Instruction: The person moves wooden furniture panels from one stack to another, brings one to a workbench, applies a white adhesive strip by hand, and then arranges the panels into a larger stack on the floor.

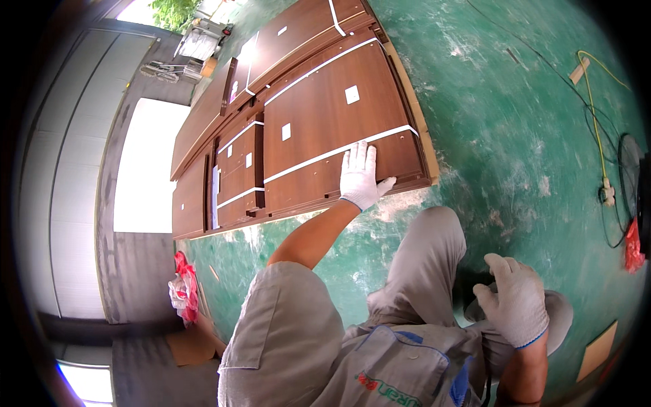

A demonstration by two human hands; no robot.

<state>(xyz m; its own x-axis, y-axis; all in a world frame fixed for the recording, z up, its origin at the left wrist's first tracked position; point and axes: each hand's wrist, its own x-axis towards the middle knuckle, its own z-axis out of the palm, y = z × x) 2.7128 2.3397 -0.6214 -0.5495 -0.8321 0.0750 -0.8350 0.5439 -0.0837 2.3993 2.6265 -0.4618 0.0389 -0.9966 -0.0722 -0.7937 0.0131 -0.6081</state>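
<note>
The left hand (360, 178), in a white knit glove, lies open and flat on the near end of the dark brown wooden panel (332, 115) with white edge strips, which lies on the green floor (515, 129). The gloved right hand (515, 298) rests loosely curled and empty by the knee. The panel looks steadied for positioning; shifting it would call for a firm edge grip.

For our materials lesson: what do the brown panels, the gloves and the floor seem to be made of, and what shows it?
Brown panels: likely laminated board, an even wood-grain face with white edge strips.
Gloves, on the left hand and right hand: white knitted fabric, probably cotton, with ribbed cuffs.
Floor: seemingly concrete under green paint, scuffed to pale patches.
</note>
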